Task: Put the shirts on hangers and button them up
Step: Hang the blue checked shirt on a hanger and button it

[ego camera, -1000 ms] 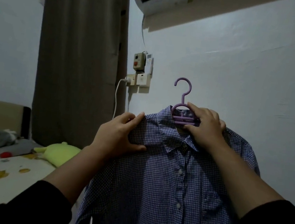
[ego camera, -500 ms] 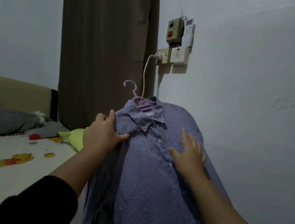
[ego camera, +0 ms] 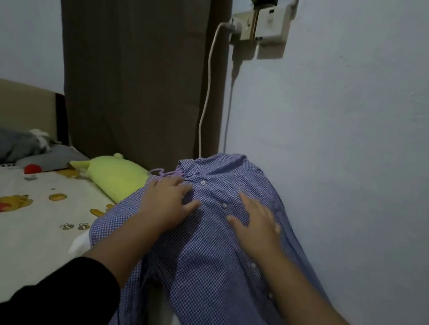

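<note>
A blue-and-white checked shirt (ego camera: 211, 258) lies front-up along the bed's right edge, close against the wall (ego camera: 360, 155), with its collar at the far end and its body running toward the camera. White buttons show down the front; those near the collar look fastened, though lower down I cannot tell. A purple hanger (ego camera: 165, 173) sits inside the shirt, only its hook poking out sideways at the collar, pointing left.

The left hand (ego camera: 167, 202) rests flat on the shirt's chest just below the collar, fingers spread and reaching forward, thumb out to the right; its grip is wide and holds nothing. The right hand (ego camera: 255, 223) lies palm-down on the other side of the button line, fingers straight and fanned, grip likewise wide, pressing the cloth. Both forearms are bare, with black sleeves at the lower corners.

The bed (ego camera: 7, 216) has a pale sheet printed with yellow cartoon bears. A lime-green plush toy (ego camera: 115, 176) lies just left of the collar, beside grey pillows (ego camera: 3, 145) and a small red ball (ego camera: 32, 168). A brown curtain (ego camera: 134, 54) hangs behind, and a white cable (ego camera: 206, 92) drops from a wall socket (ego camera: 240, 27).
</note>
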{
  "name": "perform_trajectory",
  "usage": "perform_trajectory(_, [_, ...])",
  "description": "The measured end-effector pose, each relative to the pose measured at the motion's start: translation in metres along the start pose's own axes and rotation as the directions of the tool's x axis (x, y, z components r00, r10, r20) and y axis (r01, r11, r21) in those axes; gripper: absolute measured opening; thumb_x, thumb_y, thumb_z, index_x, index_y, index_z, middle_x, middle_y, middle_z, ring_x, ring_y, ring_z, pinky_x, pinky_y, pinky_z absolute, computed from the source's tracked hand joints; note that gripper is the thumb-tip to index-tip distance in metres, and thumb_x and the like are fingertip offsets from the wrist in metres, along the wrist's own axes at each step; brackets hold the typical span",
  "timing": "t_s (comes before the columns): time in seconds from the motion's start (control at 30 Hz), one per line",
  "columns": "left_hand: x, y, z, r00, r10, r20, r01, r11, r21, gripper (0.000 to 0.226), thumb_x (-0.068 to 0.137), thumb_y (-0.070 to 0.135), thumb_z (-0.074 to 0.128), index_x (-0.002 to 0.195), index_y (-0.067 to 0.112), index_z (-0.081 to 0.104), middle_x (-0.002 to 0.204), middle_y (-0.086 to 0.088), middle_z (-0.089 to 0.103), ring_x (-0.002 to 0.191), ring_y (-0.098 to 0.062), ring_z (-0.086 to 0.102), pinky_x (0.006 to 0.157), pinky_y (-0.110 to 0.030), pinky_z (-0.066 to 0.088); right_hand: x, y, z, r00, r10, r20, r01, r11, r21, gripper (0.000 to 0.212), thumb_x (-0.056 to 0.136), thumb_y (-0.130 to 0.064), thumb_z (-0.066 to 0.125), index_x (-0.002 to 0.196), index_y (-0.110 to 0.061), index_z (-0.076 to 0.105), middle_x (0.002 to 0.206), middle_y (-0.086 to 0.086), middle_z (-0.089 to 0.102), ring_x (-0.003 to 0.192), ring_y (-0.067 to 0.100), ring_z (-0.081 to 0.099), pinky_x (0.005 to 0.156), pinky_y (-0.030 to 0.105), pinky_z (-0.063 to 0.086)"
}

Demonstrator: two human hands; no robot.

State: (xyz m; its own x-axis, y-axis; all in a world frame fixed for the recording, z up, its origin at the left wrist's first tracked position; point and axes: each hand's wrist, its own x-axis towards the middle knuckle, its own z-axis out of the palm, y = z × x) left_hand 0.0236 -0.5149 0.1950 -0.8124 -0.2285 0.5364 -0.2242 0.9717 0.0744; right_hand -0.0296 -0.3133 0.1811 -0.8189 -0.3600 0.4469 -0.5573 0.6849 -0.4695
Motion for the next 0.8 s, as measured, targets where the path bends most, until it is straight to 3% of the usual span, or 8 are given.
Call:
perform_trajectory(0.33, [-0.053, 0.104, 0.023, 0.971, 0.237, 0.03, -0.227, 0.954, -0.194, 0.062, 0.091, 0.059, 0.045, 0.144, 0.029, 0.038, 0.15, 0.004, 0.037, 0.14, -0.016, 0.026, 0.116, -0.04, 0.014, -0.074, 0.057, -0.029, 0.993, 0.119, -0.002, -0.119, 0.99, -0.081, 0.063, 0.092, -0.049, 0.05, 0.147, -0.035, 0.024, 0.154, -0.006, 0.027, 0.141, 0.016, 0.021, 0.112, 0.042, 0.021])
perform_trajectory(0.8, [-0.142, 0.248, 0.087, 0.82, 0.538, 0.196, -0.422, 0.799, -0.427, 0.065, 0.093, 0.057, 0.044, 0.148, 0.026, 0.031, 0.152, 0.003, 0.032, 0.14, -0.016, 0.024, 0.115, -0.036, 0.011, -0.217, 0.197, -0.077, 0.896, 0.442, -0.042, -0.439, 0.867, -0.236, 0.059, 0.093, -0.047, 0.049, 0.146, -0.034, 0.027, 0.151, -0.006, 0.031, 0.138, 0.018, 0.027, 0.105, 0.038, 0.027])
